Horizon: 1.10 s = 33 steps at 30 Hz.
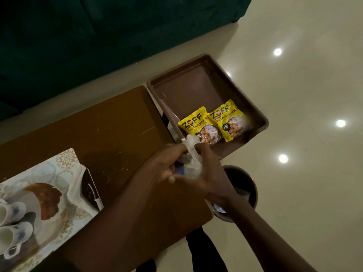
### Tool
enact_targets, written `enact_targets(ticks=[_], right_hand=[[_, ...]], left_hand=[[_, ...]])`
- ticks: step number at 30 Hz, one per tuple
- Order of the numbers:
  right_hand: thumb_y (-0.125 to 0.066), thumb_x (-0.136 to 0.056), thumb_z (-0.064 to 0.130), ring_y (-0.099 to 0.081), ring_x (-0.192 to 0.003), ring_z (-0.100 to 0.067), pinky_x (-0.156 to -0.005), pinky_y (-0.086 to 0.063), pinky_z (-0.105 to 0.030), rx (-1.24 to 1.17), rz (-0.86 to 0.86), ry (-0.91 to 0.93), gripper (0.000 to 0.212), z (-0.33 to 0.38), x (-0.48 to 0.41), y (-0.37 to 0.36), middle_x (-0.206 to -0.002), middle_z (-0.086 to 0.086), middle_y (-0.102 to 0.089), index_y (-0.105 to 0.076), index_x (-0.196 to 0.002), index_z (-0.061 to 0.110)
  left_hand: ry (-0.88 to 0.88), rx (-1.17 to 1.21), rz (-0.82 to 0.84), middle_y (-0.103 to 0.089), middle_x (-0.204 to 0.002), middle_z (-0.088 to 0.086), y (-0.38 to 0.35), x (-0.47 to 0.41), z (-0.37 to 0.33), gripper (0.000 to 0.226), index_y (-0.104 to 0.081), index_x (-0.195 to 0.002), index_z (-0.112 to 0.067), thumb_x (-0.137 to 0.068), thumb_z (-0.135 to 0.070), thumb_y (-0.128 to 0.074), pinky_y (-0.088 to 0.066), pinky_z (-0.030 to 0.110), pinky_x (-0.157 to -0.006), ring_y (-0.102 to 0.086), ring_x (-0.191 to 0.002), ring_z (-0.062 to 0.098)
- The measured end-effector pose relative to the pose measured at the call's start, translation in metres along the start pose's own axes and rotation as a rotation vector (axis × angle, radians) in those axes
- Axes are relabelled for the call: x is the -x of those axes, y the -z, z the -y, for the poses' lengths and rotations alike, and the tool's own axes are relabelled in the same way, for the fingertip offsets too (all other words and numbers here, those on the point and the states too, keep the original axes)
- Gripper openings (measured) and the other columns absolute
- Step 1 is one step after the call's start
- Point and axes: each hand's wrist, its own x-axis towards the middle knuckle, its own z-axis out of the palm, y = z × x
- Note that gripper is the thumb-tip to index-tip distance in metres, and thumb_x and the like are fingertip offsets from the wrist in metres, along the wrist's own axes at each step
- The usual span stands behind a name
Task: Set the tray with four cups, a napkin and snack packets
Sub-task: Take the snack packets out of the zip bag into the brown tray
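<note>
At the near left edge, two white cups (10, 222) with blue markings lie on a patterned tray (64, 160), which rests on the left part of a brown wooden table (117, 124). The tray's surface shows a rooster picture and pale floral prints. A folded white napkin (75, 188) sits along the tray's right side, with a dark flat object beside it that is too dim to name.

Toward the middle, both arms reach in from the near edge over the table's right end. The left hand (163, 165) and the right hand (208, 173) meet just past the table's right edge, and both grip a crumpled clear plastic wrapper (191, 156) between them. The left hand's fingers are curled in, pinching the wrapper's left side; the right hand's thumb and fingers are closed around its right side. What is inside the wrapper cannot be made out, apart from a hint of blue near the left fingers.

Just beyond the hands, a brown plastic bin (206, 87) sits to the right of the table, its near corner close to the wrapper. Two yellow snack packets (214, 124) lie side by side in its near end, touching one another; the far part of the bin is bare.

Nearer and to the right, below the right wrist, a dark round bucket (245, 185) stands on the pale glossy floor (304, 193), which reflects several ceiling lights.
</note>
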Motion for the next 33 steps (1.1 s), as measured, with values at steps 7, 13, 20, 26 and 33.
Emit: enact_targets(ticks=[7, 13, 20, 26, 33], right_hand=[[-0.076, -0.076, 0.023, -0.063, -0.103, -0.018, -0.082, -0.043, -0.011, 0.247, -0.202, -0.03, 0.052, -0.074, 0.049, 0.013, -0.12, -0.003, -0.065, -0.054, -0.123, 0.017], [-0.073, -0.072, 0.021, -0.066, -0.095, -0.032, -0.077, -0.047, -0.034, 0.461, -0.441, -0.401, 0.043, -0.148, 0.073, 0.05, -0.102, -0.01, -0.071, -0.064, -0.114, 0.017], [-0.073, -0.079, 0.041, -0.056, -0.117, -0.031, -0.088, -0.048, -0.043, 0.321, -0.378, -0.624, 0.068, -0.21, 0.078, 0.054, -0.125, -0.008, -0.06, -0.043, -0.136, 0.017], [-0.076, -0.078, 0.04, -0.039, -0.135, -0.029, -0.106, -0.038, -0.049, 0.255, -0.356, -0.618, 0.081, -0.22, 0.065, 0.045, -0.145, -0.011, -0.043, -0.037, -0.142, 0.008], [-0.062, -0.086, 0.017, -0.051, -0.118, -0.03, -0.098, -0.046, -0.042, 0.254, -0.292, -0.597, 0.039, -0.214, 0.064, 0.05, -0.132, -0.013, -0.051, -0.054, -0.122, 0.006]], left_hand=[[0.021, -0.473, 0.229, -0.067, -0.096, 0.001, -0.043, -0.025, 0.045, 0.021, -0.065, -0.112, -0.022, -0.096, -0.029, -0.053, -0.048, 0.028, -0.069, -0.06, -0.081, 0.013], [-0.012, -0.479, 0.091, -0.06, -0.087, 0.007, -0.074, -0.044, 0.076, 0.01, -0.06, -0.095, -0.013, -0.097, -0.022, -0.055, -0.044, 0.018, -0.053, -0.055, -0.07, 0.014], [0.028, -0.567, 0.091, -0.062, -0.104, 0.001, -0.065, -0.048, 0.08, 0.01, -0.06, -0.102, -0.022, -0.097, -0.027, -0.053, -0.051, 0.036, -0.082, -0.061, -0.095, 0.018], [-0.002, -0.566, 0.064, -0.063, -0.103, 0.002, -0.057, -0.05, 0.076, 0.007, -0.06, -0.094, -0.026, -0.098, -0.026, -0.053, -0.051, 0.041, -0.087, -0.062, -0.094, 0.02], [-0.038, -0.513, 0.062, -0.063, -0.097, 0.0, -0.051, -0.051, 0.072, 0.008, -0.061, -0.098, -0.023, -0.097, -0.024, -0.053, -0.049, 0.035, -0.079, -0.061, -0.09, 0.018]])
